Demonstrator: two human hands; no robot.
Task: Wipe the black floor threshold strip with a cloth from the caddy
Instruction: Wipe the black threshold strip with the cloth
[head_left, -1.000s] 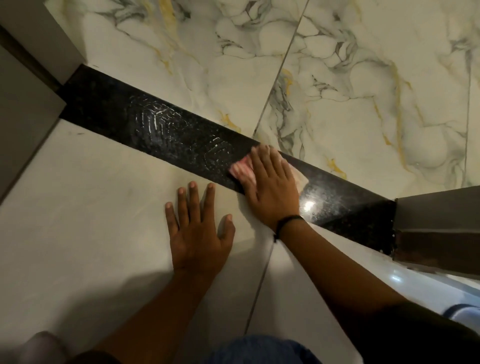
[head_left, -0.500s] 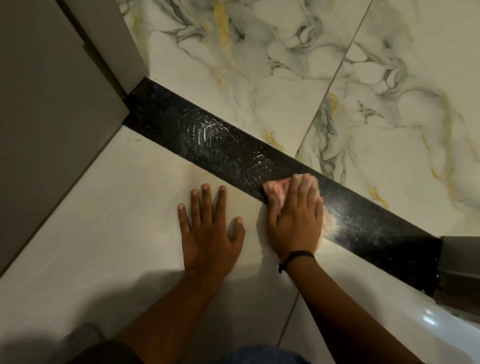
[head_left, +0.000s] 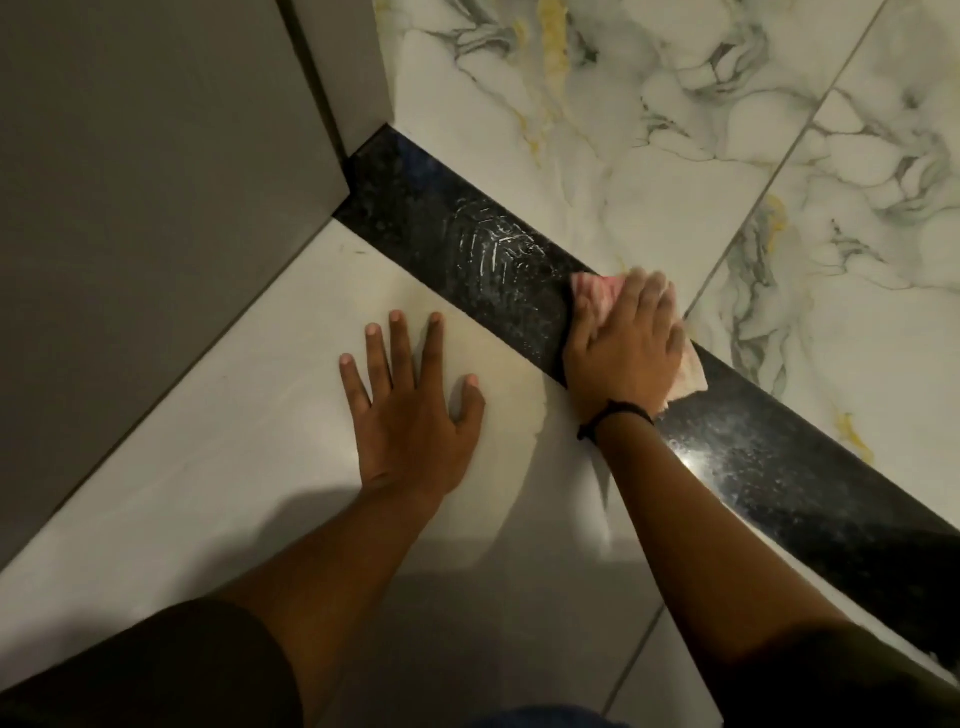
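Observation:
The black threshold strip (head_left: 467, 249) runs diagonally across the floor from the door frame at upper left to the lower right. A whitish shoe-tread print (head_left: 496, 247) marks its left part. My right hand (head_left: 623, 343) lies flat on the strip, pressing a pink and white cloth (head_left: 597, 291) whose edges stick out beyond the fingertips and beside the wrist. My left hand (head_left: 410, 400) rests palm down with fingers spread on the plain white tile just in front of the strip, holding nothing. The caddy is out of view.
A grey door frame and wall (head_left: 156, 208) close off the left side. Marbled white tiles with grey and gold veins (head_left: 675, 156) lie beyond the strip. Plain white tiles (head_left: 234, 467) lie on my side, with a grout line at lower right.
My right hand has slid the cloth leftward along the strip, over one of the two tread prints. The view has shifted left, so the door frame looms larger. The left hand stays planted.

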